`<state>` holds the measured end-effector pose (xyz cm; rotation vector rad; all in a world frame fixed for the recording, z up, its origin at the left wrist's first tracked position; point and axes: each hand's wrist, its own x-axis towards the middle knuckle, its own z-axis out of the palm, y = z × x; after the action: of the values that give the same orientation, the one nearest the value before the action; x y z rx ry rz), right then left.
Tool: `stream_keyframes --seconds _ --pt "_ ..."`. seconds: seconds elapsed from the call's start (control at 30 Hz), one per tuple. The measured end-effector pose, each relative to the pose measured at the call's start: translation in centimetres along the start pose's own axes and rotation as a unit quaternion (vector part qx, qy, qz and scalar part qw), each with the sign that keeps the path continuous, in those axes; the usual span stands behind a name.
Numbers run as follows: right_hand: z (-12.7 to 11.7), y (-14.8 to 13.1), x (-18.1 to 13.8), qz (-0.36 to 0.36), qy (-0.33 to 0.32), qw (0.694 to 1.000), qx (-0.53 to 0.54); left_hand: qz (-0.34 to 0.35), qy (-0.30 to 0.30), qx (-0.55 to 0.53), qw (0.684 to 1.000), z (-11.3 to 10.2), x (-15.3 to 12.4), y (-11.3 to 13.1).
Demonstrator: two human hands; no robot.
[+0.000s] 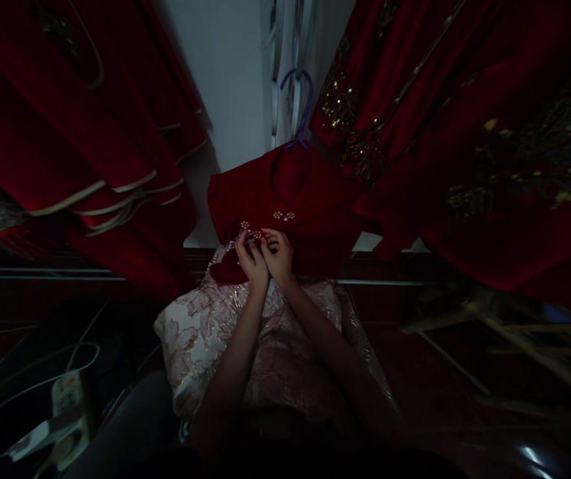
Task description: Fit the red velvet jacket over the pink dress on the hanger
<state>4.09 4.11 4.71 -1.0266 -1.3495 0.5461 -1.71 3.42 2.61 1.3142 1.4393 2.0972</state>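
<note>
A red garment (245, 189) hangs in front of me on a purple hanger (308, 100), its round neck opening facing me. A small pearl-like beaded ornament (284, 216) sits on its chest. Lower down, my left hand (254, 261) is closed in a pinch on a second beaded ornament (245, 226) at the red cloth. Right beside it, touching at the wrist, my right hand (278, 258) pinches at the same ornament's right end with thumb and forefinger. Dim light hides the exact grip. Under my forearms lies pinkish-white floral brocade fabric (186, 332).
Red garments with pale edging (130, 179) hang at left; red garments with gold sequins (338, 100) hang at right. A power strip (68, 402) with a white cable lies lower left. A wooden frame (505, 326) stands lower right. A metal rack (275, 66) rises behind.
</note>
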Motion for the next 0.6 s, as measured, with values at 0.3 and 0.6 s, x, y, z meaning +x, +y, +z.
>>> stream_keyframes --seconds 0.3,0.6 --pt "-0.1 -0.6 0.4 -0.016 -0.011 0.999 -0.05 -0.047 -0.055 -0.029 0.997 -0.5 2.6 0.0" --pt "0.3 -1.5 0.0 -0.017 0.015 0.996 -0.083 -0.057 -0.045 0.027 0.997 -1.6 3.9 0.8"
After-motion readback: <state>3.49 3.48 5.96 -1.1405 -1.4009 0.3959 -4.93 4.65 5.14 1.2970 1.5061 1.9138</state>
